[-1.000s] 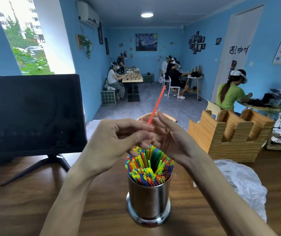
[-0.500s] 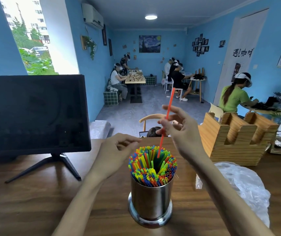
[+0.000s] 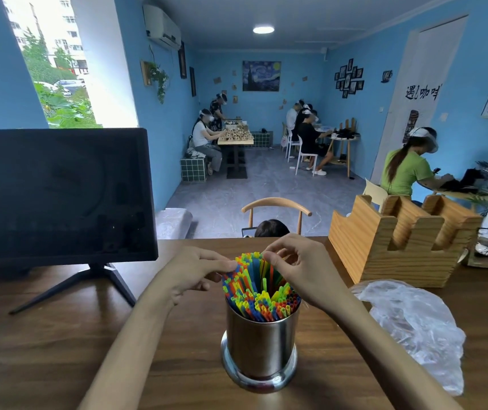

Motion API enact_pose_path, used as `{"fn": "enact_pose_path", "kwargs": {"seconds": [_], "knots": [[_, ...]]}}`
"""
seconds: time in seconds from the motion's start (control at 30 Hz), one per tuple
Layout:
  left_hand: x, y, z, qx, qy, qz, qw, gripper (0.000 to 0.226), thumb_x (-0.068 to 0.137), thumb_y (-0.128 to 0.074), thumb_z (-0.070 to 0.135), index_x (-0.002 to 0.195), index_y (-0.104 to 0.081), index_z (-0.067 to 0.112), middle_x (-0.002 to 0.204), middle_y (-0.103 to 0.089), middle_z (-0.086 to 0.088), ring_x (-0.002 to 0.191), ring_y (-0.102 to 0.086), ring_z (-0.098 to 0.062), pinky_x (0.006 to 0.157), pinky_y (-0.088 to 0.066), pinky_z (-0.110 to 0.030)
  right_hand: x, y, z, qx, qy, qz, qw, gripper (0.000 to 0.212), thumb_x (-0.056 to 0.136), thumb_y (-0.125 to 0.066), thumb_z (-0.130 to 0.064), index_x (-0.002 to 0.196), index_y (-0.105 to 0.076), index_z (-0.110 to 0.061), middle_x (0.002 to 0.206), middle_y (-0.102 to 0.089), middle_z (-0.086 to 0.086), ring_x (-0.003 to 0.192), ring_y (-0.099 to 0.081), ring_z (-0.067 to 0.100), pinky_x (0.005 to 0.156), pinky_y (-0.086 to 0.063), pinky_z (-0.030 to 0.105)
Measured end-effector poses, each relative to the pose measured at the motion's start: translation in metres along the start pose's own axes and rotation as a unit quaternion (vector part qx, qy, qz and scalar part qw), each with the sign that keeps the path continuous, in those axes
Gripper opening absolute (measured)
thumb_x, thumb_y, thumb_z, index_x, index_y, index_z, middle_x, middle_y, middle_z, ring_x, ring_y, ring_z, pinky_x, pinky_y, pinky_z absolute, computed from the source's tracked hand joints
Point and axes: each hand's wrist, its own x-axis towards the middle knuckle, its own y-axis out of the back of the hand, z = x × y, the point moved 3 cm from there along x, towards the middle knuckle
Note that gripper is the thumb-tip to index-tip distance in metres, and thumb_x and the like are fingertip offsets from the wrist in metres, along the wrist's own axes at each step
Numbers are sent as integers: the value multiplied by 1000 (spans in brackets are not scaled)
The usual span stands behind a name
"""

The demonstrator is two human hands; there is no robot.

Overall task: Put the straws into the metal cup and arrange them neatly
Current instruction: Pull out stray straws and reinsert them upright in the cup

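Metal cup (image 3: 262, 344) upright on the wooden table (image 3: 59, 335), packed with coloured straws (image 3: 259, 287). Left hand (image 3: 195, 272), fingers curled, touches the bundle's left edge; right hand (image 3: 299, 267) pinches straw tips at the far right edge, its 2 pinching digits together.
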Motion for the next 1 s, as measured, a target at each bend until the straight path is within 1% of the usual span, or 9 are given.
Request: {"fn": "enact_pose_path", "kwargs": {"seconds": [0.17,0.33,0.43,0.53,0.63,0.7,0.83,0.9,1.0], "knots": [[-1,3,2,-56,32,-62,996,18,82,-80,24,93,-82,11,88,-77,-6,78,-65,-12,62,-54,-19,-4,0,2,4,4,-33,999,11,95,-69,-33,101,-75,-27,97,-70,-18,93,-63,-4,77,-51,14],[-2,7,10,-52,24,-93,994,19,71,-83,26,85,-84,14,93,-77,-12,80,-67,-14,71,-61,-22,-5,-1,4,15,5,-47,999,12,96,-68,-34,103,-75,-26,99,-70,-18,96,-63,-1,82,-54,24],[-1,8,12,-40,15,-90,995,12,79,-81,21,88,-82,13,89,-75,-11,73,-67,-13,70,-62,-22,-6,-2,5,16,3,-50,999,12,95,-69,-35,102,-75,-28,100,-69,-19,97,-63,-1,84,-55,28],[-1,6,15,22,-13,-61,998,10,85,-79,21,91,-81,13,90,-77,-8,73,-70,-12,63,-60,-20,-6,-3,4,9,5,-54,998,12,95,-68,-36,103,-74,-29,101,-68,-18,97,-62,-1,84,-55,29],[-4,3,17,49,-18,-61,997,15,85,-79,30,89,-81,16,85,-78,-3,70,-71,-8,61,-56,-18,-6,-4,4,6,3,-59,998,13,96,-67,-36,104,-73,-29,103,-68,-17,98,-62,-1,85,-55,28],[-5,1,19,54,-24,-70,996,15,80,-84,28,88,-82,15,87,-79,-3,71,-71,-7,63,-56,-19,-7,-4,4,3,4,-58,998,13,96,-67,-36,104,-74,-29,104,-68,-17,98,-61,-1,85,-54,27],[-5,2,21,32,-12,-77,996,15,78,-85,25,88,-82,14,90,-79,-5,73,-71,-8,63,-57,-20,-7,-4,4,3,1,-60,998,13,96,-67,-36,104,-74,-29,105,-68,-17,99,-61,0,86,-54,29],[-4,3,22,2,8,-104,995,20,75,-84,27,89,-81,13,92,-79,-6,76,-72,-9,65,-59,-21,-8,-4,5,3,-1,-59,998,12,95,-67,-36,103,-74,-29,104,-68,-18,99,-61,-1,86,-54,29],[-3,4,21,-47,29,-120,991,17,80,-80,25,90,-80,12,93,-78,-7,81,-72,-11,68,-60,-22,-9,-3,5,12,-9,-62,998,11,95,-68,-36,102,-74,-30,104,-67,-20,100,-61,-1,86,-53,28]]}}
